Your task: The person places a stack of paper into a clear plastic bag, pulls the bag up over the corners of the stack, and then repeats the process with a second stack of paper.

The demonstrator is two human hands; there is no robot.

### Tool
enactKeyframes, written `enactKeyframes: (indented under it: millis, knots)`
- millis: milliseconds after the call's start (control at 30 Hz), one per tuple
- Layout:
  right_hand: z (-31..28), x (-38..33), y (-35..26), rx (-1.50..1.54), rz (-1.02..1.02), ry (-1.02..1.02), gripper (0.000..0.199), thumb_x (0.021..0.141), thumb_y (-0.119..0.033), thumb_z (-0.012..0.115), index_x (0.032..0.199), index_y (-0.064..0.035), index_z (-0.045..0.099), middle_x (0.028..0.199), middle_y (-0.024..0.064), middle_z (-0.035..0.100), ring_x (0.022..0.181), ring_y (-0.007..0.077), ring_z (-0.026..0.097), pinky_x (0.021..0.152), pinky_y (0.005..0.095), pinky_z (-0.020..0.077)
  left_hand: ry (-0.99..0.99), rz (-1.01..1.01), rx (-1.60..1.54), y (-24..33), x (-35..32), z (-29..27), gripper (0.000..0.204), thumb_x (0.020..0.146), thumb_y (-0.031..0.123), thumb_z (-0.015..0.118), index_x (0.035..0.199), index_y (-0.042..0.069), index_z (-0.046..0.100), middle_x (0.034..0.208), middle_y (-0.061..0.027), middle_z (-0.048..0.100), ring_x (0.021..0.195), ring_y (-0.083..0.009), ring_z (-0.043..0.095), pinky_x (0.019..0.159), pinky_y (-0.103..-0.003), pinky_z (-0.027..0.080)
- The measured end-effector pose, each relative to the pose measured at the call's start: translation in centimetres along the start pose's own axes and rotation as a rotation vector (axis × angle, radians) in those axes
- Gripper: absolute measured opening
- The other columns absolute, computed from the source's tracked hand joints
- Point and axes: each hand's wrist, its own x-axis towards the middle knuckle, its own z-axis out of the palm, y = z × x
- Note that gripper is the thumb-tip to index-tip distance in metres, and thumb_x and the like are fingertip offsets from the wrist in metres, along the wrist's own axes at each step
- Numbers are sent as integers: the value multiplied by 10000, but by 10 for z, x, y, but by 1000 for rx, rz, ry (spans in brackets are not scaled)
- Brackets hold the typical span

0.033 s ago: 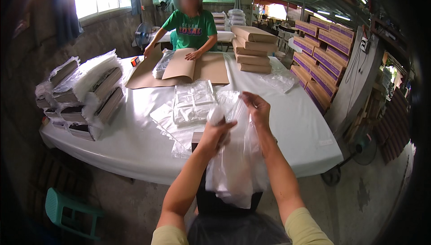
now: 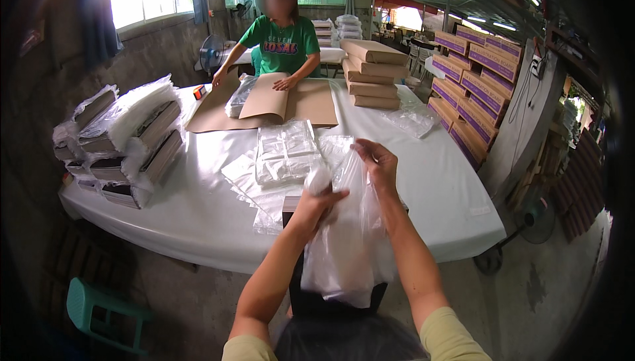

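A clear plastic bag [image 2: 342,248] hangs between my hands in front of my body, partly over a dark stack of boards [image 2: 290,203] at the table's near edge. My right hand [image 2: 378,164] pinches the bag's upper edge. Lower and to the left, my left hand [image 2: 317,207] is closed on the bag's side, thumb pointing right. A rounded white object [image 2: 318,179] shows just above that hand; whether it is held cannot be made out. Beyond lies a pile of plastic bags [image 2: 286,152], with more flat bags [image 2: 248,185] spread under it.
Plastic-wrapped stacks [image 2: 126,136] occupy the table's left side. Across the table [image 2: 436,189], a co-worker [image 2: 284,43] folds brown paper [image 2: 311,99] by a wrapped bundle. Brown parcels [image 2: 374,70] stand at far right, cartons [image 2: 469,90] beyond. A green stool [image 2: 99,301] is lower left.
Almost nothing differs. My right hand and the bag's top edge have shifted slightly, and the bag hangs a little differently. The left hand stays nearly in place.
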Motion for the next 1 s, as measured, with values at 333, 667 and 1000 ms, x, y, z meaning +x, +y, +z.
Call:
enactKeyframes:
  millis: [333, 667, 1000]
  knots:
    - [-35, -25, -19, -22, 55, 22, 159, 771, -117, 641, 826, 30, 611, 676, 51, 610, 627, 92, 559, 608, 196, 422, 402, -160, 1710, -79, -132, -180, 335, 645, 167, 709, 862, -15, 530, 788, -225, 585, 701, -376, 574, 585, -418, 437]
    - [-43, -35, -18, -221, 59, -87, 214, 767, -171, 658, 627, -35, 570, 512, -69, 428, 504, 14, 351, 462, 199, 273, 578, 613, 802, -12, -82, -40, 416, 644, 124, 743, 969, 19, 506, 864, -100, 592, 771, -162, 552, 680, -279, 440]
    - [-48, -36, -20, -135, 15, 12, 327, 841, -268, 561, 594, -100, 427, 583, -56, 384, 559, 24, 328, 512, 197, 293, -172, 137, 263, -84, -25, 54, 342, 704, 109, 689, 1011, 14, 570, 660, 29, 529, 515, -28, 423, 422, -200, 309]
